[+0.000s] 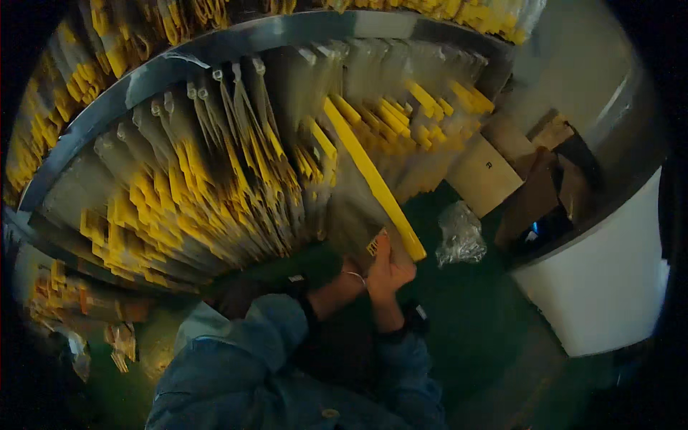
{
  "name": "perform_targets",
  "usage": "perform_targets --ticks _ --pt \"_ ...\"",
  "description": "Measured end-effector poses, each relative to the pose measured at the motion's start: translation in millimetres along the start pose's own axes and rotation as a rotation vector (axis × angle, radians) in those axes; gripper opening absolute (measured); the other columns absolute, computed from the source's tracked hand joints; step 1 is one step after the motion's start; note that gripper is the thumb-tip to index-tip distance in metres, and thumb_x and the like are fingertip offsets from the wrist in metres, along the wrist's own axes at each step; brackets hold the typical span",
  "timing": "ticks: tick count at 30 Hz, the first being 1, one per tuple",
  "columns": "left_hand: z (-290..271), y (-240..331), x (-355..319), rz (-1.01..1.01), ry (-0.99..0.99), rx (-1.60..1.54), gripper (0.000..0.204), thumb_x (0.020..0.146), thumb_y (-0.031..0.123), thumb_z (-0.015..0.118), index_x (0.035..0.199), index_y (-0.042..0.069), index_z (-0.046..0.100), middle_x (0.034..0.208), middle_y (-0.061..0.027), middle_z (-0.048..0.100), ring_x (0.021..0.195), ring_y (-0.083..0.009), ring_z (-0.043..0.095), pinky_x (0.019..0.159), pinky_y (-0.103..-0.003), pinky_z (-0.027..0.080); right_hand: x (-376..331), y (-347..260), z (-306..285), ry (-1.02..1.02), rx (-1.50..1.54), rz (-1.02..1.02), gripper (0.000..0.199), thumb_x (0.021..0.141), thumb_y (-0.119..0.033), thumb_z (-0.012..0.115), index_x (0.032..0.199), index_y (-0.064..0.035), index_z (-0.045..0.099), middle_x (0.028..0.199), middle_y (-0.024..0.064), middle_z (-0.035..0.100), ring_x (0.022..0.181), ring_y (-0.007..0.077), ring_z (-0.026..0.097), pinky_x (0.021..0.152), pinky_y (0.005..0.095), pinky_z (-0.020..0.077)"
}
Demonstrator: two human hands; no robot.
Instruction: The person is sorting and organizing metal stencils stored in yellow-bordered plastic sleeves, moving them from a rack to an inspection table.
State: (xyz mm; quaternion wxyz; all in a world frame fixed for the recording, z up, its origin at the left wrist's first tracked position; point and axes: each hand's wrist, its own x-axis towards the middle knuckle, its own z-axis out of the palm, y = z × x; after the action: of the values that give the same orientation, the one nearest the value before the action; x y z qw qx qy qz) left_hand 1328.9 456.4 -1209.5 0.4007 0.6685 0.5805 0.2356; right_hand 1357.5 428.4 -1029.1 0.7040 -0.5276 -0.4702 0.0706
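A grey metal rack (150, 72) curves across the far left, hung tight with clear bags (215, 179) of yellow parts. Below lies a green floor (473, 322). On it, right, sit a crumpled plastic bag (460, 235), cardboard boxes (494, 172) and a white bin (609, 279).

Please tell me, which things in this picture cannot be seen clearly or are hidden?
- Left hand, head view: mostly hidden behind the right hand and the clear packet with a yellow strip; its grip is unclear.
- Hanging packets: contents too dim and blurred to identify.
- Cardboard boxes: insides not visible.
- Crumpled plastic bag on the floor: contents unreadable.
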Motion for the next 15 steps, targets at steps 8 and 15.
perform_targets --ticks 8,15 --pt "-66.9 -20.1 56.9 -0.007 0.169 0.124 0.029 0.083 0.024 0.049 0.107 0.010 0.054 0.101 -0.0043 0.057 0.097 -0.0175 0.049 0.081 -0.033 0.038 18.0 33.7 77.0 -0.039 0.098 -0.104 0.016 0.082 -0.012 0.057 0.078 0.0033 0.061 0.062 0.0078 0.060 0.053 0.0153 0.054 0.051 0.0298 0.0431" --pt "-88.8 -22.1 68.5 -0.018 0.159 0.143 0.026 0.083 0.023 0.050 0.104 0.009 0.055 0.097 -0.0042 0.058 0.092 -0.0160 0.050 0.076 -0.031 0.039 41.8 42.7 93.2 -0.560 -0.301 -0.029 0.028 0.087 -0.023 0.049 0.078 0.0017 0.058 0.060 0.0216 0.055 0.055 0.0400 0.054 0.049 0.0455 0.0423"
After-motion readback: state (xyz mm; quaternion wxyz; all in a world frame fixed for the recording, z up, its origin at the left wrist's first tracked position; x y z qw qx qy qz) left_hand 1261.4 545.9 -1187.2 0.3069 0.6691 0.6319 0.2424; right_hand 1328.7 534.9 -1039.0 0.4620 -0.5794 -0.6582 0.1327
